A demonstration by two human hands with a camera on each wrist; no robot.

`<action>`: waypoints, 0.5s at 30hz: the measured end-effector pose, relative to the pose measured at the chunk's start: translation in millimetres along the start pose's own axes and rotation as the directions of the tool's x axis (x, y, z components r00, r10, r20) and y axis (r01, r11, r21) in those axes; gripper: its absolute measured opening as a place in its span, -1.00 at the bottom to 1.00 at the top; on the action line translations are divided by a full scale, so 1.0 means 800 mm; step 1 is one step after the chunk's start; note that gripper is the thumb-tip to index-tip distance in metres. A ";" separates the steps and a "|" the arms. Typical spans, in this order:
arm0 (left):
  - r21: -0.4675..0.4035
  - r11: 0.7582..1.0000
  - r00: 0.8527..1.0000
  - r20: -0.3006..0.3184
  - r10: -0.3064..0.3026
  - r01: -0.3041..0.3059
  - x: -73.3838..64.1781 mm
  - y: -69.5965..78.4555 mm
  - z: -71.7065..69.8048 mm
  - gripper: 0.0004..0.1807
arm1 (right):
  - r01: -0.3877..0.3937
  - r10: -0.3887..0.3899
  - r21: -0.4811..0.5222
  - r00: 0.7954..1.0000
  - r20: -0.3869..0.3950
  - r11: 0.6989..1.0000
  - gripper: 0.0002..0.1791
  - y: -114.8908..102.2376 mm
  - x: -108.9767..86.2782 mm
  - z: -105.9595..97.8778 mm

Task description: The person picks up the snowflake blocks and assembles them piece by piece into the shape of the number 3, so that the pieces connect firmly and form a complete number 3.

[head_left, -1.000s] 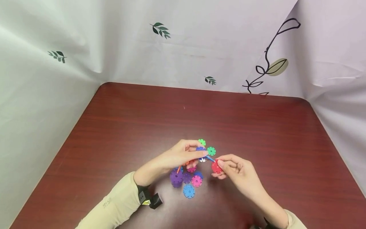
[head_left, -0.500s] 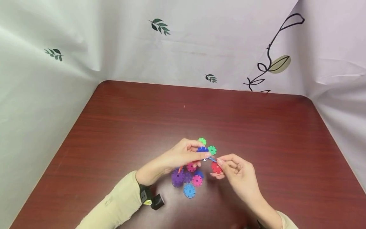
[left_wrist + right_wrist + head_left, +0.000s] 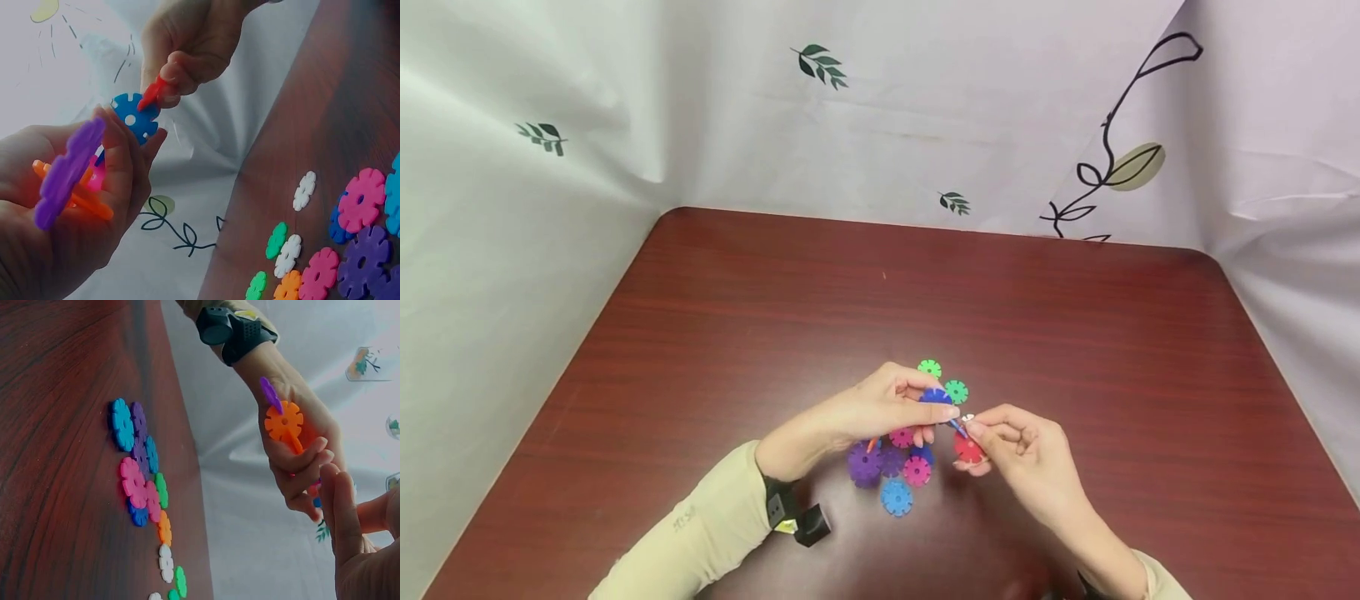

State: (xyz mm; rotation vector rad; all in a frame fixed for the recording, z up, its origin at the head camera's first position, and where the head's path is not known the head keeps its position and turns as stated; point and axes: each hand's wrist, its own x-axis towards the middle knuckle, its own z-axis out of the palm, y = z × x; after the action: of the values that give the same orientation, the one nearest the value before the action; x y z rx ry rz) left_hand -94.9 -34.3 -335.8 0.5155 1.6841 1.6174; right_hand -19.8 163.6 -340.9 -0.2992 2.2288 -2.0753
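Observation:
In the head view my left hand (image 3: 880, 412) grips a chain of slotted plastic snowflake discs above the table. A dark blue disc (image 3: 936, 397) shows at its thumb. The left wrist view shows a purple disc (image 3: 70, 172) and orange discs (image 3: 94, 201) of this chain by the palm, some pink behind the fingers, and a light blue disc (image 3: 129, 119) past the fingertips. My right hand (image 3: 1030, 450) pinches a red disc (image 3: 968, 448). The red disc (image 3: 151, 94) meets the light blue disc's edge; how deep it sits in a slot I cannot tell.
Loose discs lie on the brown table (image 3: 760, 292) below the hands: light blue (image 3: 897, 497), pink (image 3: 917, 472), green (image 3: 957, 392), white (image 3: 304, 190) and others. Pale patterned cloth (image 3: 880, 125) hangs round the table's back and sides.
My left hand has shifted slightly right with the chain, its blue end closer against the red disc. The red disc has dropped a little in view. A white disc now shows between the hands.

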 end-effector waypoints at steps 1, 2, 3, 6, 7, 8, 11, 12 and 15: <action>0.007 1.000 1.000 -0.007 0.005 -0.005 0.001 0.001 0.001 -0.79 | -0.009 0.009 -0.007 1.000 -0.023 1.000 -0.86 -0.001 0.000 0.000; 0.014 1.000 1.000 -0.010 0.011 -0.011 0.001 0.001 0.001 -0.80 | -0.020 0.020 -0.009 0.999 -0.045 1.000 -0.85 -0.001 0.000 0.000; 0.018 1.000 1.000 -0.013 0.012 -0.012 0.002 0.000 0.001 -0.80 | -0.032 0.032 -0.007 0.997 -0.071 0.999 -0.83 -0.001 -0.001 0.001; 0.005 1.000 1.000 -0.013 -0.005 0.005 0.004 -0.001 0.000 -0.78 | -0.058 0.061 0.022 0.986 -0.154 0.998 -0.79 0.000 -0.001 0.004; -0.009 1.000 1.000 -0.016 -0.014 0.014 0.004 -0.001 -0.002 -0.75 | -0.059 0.065 0.039 0.981 -0.183 0.998 -0.78 0.002 0.000 0.005; -0.019 1.000 1.000 -0.022 -0.017 0.016 0.004 -0.001 -0.004 -0.68 | -0.054 0.065 0.057 0.975 -0.212 0.997 -0.77 0.003 0.000 0.006; -0.088 0.996 0.999 -0.041 -0.027 0.023 0.002 -0.001 -0.014 -0.40 | -0.021 0.053 0.112 0.956 -0.290 0.993 -0.78 0.009 -0.001 0.007; -0.119 0.993 0.999 -0.042 -0.023 0.018 0.001 -0.001 -0.017 -0.29 | -0.009 0.048 0.126 0.948 -0.313 0.992 -0.78 0.011 -0.001 0.007; -0.189 0.982 1.000 -0.020 0.000 -0.004 -0.002 -0.003 -0.025 -0.07 | 0.025 0.032 0.155 0.936 -0.351 0.988 -0.83 0.016 -0.002 0.006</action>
State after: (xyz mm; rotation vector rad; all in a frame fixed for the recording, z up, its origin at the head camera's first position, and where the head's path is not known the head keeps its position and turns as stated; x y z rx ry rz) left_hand -107.8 -49.2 -338.9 0.4076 1.5246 1.7675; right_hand -18.4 159.8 -354.5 0.0999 2.2140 -2.4519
